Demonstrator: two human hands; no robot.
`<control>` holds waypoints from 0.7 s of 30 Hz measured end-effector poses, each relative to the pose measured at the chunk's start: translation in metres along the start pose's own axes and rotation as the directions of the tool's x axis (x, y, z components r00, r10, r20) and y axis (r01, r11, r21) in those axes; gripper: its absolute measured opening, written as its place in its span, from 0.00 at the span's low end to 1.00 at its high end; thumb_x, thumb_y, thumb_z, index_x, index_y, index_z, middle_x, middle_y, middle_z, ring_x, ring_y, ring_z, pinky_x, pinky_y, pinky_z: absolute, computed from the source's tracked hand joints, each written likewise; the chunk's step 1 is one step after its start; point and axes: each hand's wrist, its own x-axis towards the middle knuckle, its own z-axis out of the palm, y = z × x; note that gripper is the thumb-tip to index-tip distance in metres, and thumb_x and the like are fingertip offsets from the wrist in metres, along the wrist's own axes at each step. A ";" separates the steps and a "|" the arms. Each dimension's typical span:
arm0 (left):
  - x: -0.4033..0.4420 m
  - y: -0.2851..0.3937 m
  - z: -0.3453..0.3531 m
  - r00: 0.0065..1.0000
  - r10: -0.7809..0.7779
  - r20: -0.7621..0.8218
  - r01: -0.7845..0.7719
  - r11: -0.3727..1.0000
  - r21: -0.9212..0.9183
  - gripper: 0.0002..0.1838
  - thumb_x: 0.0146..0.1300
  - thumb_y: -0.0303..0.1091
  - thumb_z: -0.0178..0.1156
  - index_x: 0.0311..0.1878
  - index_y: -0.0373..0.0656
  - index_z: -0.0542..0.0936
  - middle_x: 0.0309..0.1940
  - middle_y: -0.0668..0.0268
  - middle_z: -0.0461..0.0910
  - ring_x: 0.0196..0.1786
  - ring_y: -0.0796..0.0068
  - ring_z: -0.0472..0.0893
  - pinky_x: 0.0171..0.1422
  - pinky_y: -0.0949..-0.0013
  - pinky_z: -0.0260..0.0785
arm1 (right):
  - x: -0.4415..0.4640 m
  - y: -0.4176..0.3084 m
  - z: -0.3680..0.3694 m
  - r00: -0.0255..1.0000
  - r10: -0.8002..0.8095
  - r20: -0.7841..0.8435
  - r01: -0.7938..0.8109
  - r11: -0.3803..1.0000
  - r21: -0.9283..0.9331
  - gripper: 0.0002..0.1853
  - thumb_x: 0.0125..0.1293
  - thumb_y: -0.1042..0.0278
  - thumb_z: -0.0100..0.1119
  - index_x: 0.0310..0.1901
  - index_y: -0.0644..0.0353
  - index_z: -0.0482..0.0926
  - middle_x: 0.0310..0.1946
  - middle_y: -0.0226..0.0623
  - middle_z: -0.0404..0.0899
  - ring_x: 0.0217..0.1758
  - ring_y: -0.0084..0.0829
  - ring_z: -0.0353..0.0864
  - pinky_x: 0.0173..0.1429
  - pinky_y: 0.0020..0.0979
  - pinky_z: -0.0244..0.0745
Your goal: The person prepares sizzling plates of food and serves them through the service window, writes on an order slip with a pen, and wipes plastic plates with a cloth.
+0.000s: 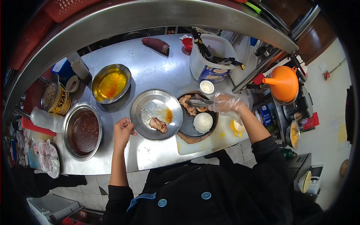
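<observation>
My left hand (123, 132) is closed on the left rim of a round steel pan (137, 129), which holds a piece of cooked meat (158, 125) and some orange oil. In a clear plastic glove, my right hand (228, 103) grips metal tongs (200, 102). Their tips are at the browned meat (186, 106) on a dark sizzling plate (187, 125); whether they pinch it, I cannot tell. A dome of white rice (203, 123) sits on the same plate, which rests on a wooden base. Just behind it stands a small white cup (206, 87).
At left are a steel bowl of dark red sauce (85, 131) and a bowl of yellow-orange oil (111, 83). A white tub (221, 48) holds black-handled utensils. A wrapped dark red roll (155, 45) lies at the back. A yellow cup (236, 128) stands on the white cutting board (187, 149).
</observation>
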 end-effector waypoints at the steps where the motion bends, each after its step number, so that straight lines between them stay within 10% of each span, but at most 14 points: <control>1: 0.002 -0.001 0.001 1.000 -0.004 0.017 0.004 1.000 -0.016 0.03 0.53 0.20 0.51 0.29 0.32 0.74 0.19 0.66 0.75 0.17 0.81 0.74 0.21 0.79 0.70 | -0.007 -0.008 -0.010 1.000 -0.003 -0.001 0.003 1.000 -0.003 0.28 0.56 0.44 0.55 0.44 0.64 0.76 0.41 0.52 0.76 0.48 0.48 0.75 0.50 0.40 0.68; 7: 0.010 0.011 0.017 0.997 0.006 0.076 -0.001 0.998 -0.062 0.02 0.53 0.20 0.52 0.29 0.33 0.74 0.19 0.66 0.74 0.17 0.81 0.74 0.21 0.78 0.70 | -0.014 -0.049 -0.027 0.949 -0.306 -0.071 0.314 0.933 0.176 0.30 0.58 0.40 0.52 0.44 0.64 0.77 0.32 0.47 0.79 0.39 0.40 0.78 0.44 0.36 0.71; 9: 0.013 0.010 0.021 0.998 0.010 0.067 -0.005 0.997 -0.078 0.01 0.53 0.20 0.52 0.28 0.34 0.73 0.19 0.67 0.74 0.17 0.81 0.73 0.21 0.78 0.71 | -0.007 -0.068 -0.032 0.914 -0.098 0.394 -0.001 0.970 0.242 0.33 0.56 0.38 0.53 0.50 0.62 0.75 0.36 0.44 0.79 0.43 0.37 0.78 0.47 0.35 0.71; 13: 0.012 0.010 0.024 1.000 -0.007 -0.002 0.007 0.992 -0.124 0.03 0.53 0.20 0.52 0.25 0.37 0.71 0.19 0.67 0.73 0.17 0.80 0.74 0.21 0.77 0.72 | -0.015 -0.067 -0.006 0.963 -0.270 -0.025 0.270 0.953 0.134 0.29 0.57 0.41 0.54 0.40 0.65 0.75 0.31 0.46 0.77 0.39 0.44 0.78 0.45 0.41 0.71; 21: 0.002 -0.004 0.018 0.995 -0.012 -0.097 0.000 0.993 -0.119 0.03 0.54 0.21 0.52 0.26 0.36 0.71 0.19 0.67 0.74 0.17 0.80 0.74 0.21 0.77 0.72 | -0.043 -0.107 0.044 0.948 -0.197 -0.250 0.242 0.956 0.166 0.19 0.60 0.50 0.53 0.33 0.62 0.72 0.25 0.48 0.75 0.32 0.46 0.76 0.39 0.41 0.70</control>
